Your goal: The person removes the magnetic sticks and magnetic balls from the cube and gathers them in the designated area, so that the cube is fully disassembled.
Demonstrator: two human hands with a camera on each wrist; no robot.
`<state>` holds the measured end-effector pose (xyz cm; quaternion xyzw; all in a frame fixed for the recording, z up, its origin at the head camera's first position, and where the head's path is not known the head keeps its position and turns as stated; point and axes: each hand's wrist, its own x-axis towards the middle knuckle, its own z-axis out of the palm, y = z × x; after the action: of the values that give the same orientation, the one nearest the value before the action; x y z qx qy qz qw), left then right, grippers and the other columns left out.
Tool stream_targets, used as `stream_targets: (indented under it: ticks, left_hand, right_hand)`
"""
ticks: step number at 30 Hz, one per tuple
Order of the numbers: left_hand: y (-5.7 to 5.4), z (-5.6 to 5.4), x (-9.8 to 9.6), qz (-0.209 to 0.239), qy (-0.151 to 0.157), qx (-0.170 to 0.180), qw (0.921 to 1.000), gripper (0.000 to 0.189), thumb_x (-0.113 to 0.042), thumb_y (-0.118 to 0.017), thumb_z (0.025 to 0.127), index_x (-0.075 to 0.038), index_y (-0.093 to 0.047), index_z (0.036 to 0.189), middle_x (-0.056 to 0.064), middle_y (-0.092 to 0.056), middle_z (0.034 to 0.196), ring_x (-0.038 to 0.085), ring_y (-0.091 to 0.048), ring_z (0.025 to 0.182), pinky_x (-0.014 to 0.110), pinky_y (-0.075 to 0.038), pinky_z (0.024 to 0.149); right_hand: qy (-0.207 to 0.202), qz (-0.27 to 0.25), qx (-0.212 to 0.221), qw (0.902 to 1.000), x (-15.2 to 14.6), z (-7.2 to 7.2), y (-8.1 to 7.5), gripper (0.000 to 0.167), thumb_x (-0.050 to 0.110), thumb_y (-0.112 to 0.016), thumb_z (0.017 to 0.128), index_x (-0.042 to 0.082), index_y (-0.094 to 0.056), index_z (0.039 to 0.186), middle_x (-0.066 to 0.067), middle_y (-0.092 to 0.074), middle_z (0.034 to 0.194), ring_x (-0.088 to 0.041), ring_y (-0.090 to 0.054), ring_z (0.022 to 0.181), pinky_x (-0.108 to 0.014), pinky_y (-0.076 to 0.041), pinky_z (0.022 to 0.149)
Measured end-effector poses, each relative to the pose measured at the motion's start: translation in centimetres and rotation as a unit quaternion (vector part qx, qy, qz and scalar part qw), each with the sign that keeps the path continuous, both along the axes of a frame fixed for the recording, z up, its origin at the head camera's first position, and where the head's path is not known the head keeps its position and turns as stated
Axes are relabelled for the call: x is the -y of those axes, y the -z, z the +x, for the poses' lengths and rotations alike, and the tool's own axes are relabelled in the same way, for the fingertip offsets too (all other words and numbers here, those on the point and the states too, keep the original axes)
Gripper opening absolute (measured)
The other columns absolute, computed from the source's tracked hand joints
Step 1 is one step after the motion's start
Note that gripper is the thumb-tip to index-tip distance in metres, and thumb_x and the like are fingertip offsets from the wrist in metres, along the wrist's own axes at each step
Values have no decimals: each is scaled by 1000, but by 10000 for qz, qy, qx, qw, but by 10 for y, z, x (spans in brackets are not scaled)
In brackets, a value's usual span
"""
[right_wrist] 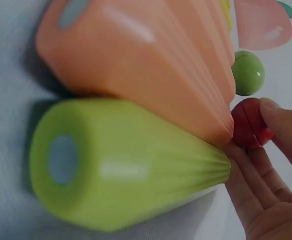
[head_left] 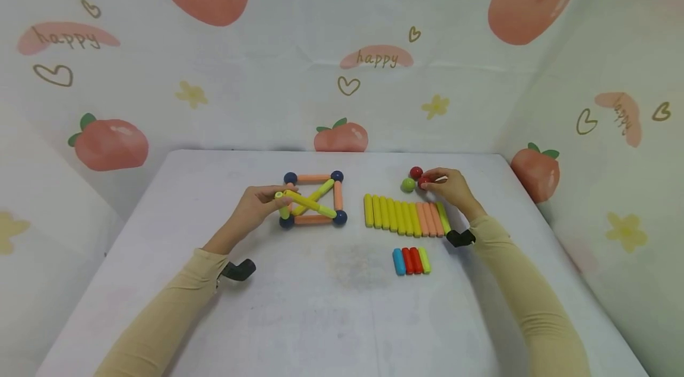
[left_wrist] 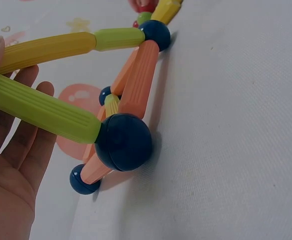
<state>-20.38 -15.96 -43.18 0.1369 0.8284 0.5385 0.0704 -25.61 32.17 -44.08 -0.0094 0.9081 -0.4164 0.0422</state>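
My left hand [head_left: 260,203] holds the upper ends of a light green rod [left_wrist: 43,111] and a yellow rod [left_wrist: 48,50], thumb on one side and fingers behind. The green rod leans up from a dark blue ball [left_wrist: 123,142] at the near left corner of a square of orange rods [head_left: 313,219]. A shorter green piece joins the yellow rod to the near right blue ball [head_left: 339,218]. Another yellow-green rod crosses the square diagonally. At the back right, my right hand [head_left: 451,190] pinches a red ball [right_wrist: 248,122] between thumb and fingers, beside a green ball [head_left: 408,185] and a second red ball [head_left: 416,172].
Right of the square lies a row of yellow rods [head_left: 392,215], orange rods [head_left: 430,219] and a green rod [right_wrist: 131,165]. Nearer the front are a short blue rod [head_left: 399,262], red rods [head_left: 412,260] and a short green rod [head_left: 424,260]. A printed cloth backs the white table [head_left: 320,317].
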Motion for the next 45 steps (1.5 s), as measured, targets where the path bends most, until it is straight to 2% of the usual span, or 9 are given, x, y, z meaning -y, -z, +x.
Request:
stream_targets:
  ticks: [12, 18, 21, 24, 27, 31, 36, 40, 45]
  left_hand:
    - [0, 0, 0, 110, 58, -8, 9999, 44, -43, -69, 91, -20, -68, 128, 7, -72, 122, 21, -59, 121, 49, -43, 110]
    - [-1, 0, -1, 88, 112, -152, 9998, 43, -40, -68, 92, -17, -68, 128, 10, -74, 116, 25, -60, 120, 49, -44, 109]
    - [-2, 0, -2, 7, 70, -147, 9999, 43, -41, -68, 92, -17, -67, 128, 9, -73, 118, 22, -60, 118, 44, -46, 105]
    - [-4, 2, -2, -70, 8, -101, 9999, 44, -43, -68, 92, -19, -68, 128, 8, -73, 117, 21, -60, 117, 40, -46, 101]
    - [-4, 2, -2, -98, -18, -59, 9999, 45, -44, -68, 91, -19, -67, 129, 8, -72, 121, 23, -58, 120, 42, -47, 102]
    - [-4, 2, -2, -40, 44, -65, 10000, 46, -43, -68, 92, -18, -66, 130, 8, -69, 127, 27, -56, 127, 51, -47, 106]
    - [-1, 1, -2, -5, 165, -126, 9998, 44, -42, -67, 93, -19, -65, 131, 6, -66, 133, 29, -52, 135, 53, -46, 109]
    - [-1, 1, -2, 8, 239, -211, 9995, 43, -41, -65, 95, -20, -65, 132, 6, -64, 137, 30, -48, 139, 55, -45, 110]
    - [-3, 2, -2, -51, 205, -260, 9994, 46, -41, -64, 95, -18, -63, 134, 7, -59, 142, 32, -46, 141, 58, -44, 110]
  right_hand:
    - [32, 544, -156, 9984, 7, 1, 3, 31, 21, -70, 93, 6, -68, 120, -19, -65, 118, -34, -62, 108, -39, -55, 91]
    - [121, 583, -610, 9964, 12, 6, -16, 34, 23, -69, 93, 3, -66, 122, -20, -66, 121, -36, -64, 107, -44, -57, 88]
    - [-1, 313, -849, 9959, 26, 9, -28, 33, 24, -68, 95, 4, -66, 122, -20, -69, 117, -35, -65, 103, -37, -56, 85]
    - [-484, -60, -749, 9960, 54, 14, -39, 32, 26, -65, 97, 8, -67, 123, -19, -70, 116, -37, -64, 98, -29, -52, 78]
    - [-1254, -257, -296, 9913, 91, 20, -48, 33, 29, -62, 99, 11, -65, 127, -15, -69, 121, -37, -65, 104, -35, -56, 86]
    - [-2313, -132, 46, 9728, 146, 25, -50, 35, 28, -58, 101, 10, -64, 131, -10, -67, 129, -30, -63, 116, -44, -53, 101]
    - [-3289, 69, -289, 9439, 202, 25, -41, 32, 24, -61, 99, 9, -67, 127, -7, -70, 125, -20, -64, 112, -32, -55, 96]
    - [-3770, -88, -544, 9246, 227, 22, -37, 29, 17, -65, 96, 9, -69, 124, -6, -73, 119, -15, -66, 101, -22, -55, 84]
    - [-3830, -271, -724, 9205, 239, 20, -34, 28, 9, -69, 92, 8, -70, 120, -6, -74, 113, -18, -66, 94, -18, -53, 79]
